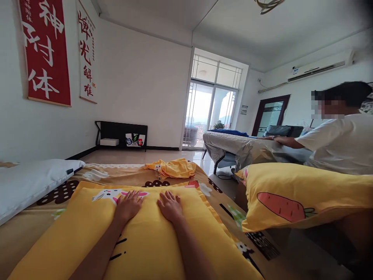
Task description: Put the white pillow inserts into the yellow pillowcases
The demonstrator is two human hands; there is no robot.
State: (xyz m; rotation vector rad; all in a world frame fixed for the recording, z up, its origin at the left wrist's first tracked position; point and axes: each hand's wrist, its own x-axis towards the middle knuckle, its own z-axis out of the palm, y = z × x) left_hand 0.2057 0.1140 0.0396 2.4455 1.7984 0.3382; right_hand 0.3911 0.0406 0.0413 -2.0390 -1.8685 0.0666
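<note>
Both my hands lie flat, palms down, on a yellow pillow (151, 241) printed with a white rabbit near its far edge. My left hand (129, 205) rests by the rabbit's pink ear with its fingers stretched out. A little to the right, my right hand (170, 206) presses on the same pillow, fingers spread. Neither hand grips anything. Beyond the far edge, a crumpled yellow cloth (176, 168) with a small rabbit print lies on the brown patterned sheet (96, 175).
A white pillow (32, 184) lies at the left. To the right, another yellow pillow (279, 198) shows a carrot print. Behind it a person in a white shirt (344, 144) sits by a covered table (227, 142). A low black bench (122, 130) stands against the wall.
</note>
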